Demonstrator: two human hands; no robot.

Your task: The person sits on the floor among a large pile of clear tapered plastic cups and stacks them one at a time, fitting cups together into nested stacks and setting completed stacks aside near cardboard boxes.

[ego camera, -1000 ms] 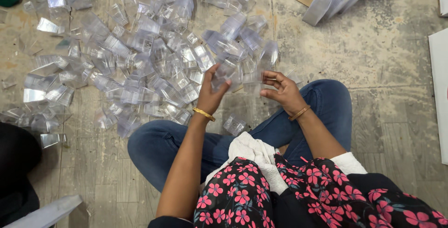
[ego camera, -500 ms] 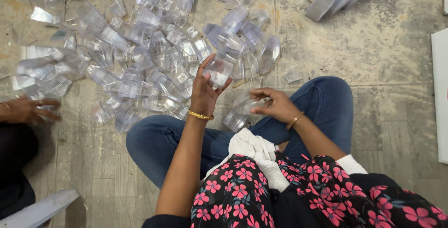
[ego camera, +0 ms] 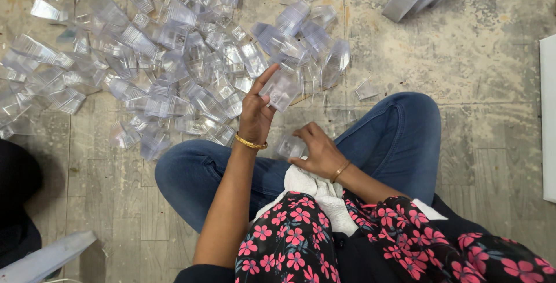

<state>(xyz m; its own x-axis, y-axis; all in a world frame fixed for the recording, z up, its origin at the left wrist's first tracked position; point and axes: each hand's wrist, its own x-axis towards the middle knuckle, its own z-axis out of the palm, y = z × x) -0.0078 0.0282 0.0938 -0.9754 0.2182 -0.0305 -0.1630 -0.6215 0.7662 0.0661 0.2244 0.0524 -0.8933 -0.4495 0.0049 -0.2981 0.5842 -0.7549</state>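
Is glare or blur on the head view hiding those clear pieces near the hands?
Head view: light is even and soft, with no hard shadows; the clear pieces glint and blend together, so their edges are hard to trace; the left hand and the piece it holds look sharp; the right hand is sharp too.

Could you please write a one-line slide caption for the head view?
Seated cross-legged, left hand lifts a clear plastic box; right hand fingers another.

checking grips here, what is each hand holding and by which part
The left hand pinches a clear plastic box by its lower left edge, between thumb and fingers. The right hand rests fingertips on another small clear plastic piece at the lap; its grip cannot be told.
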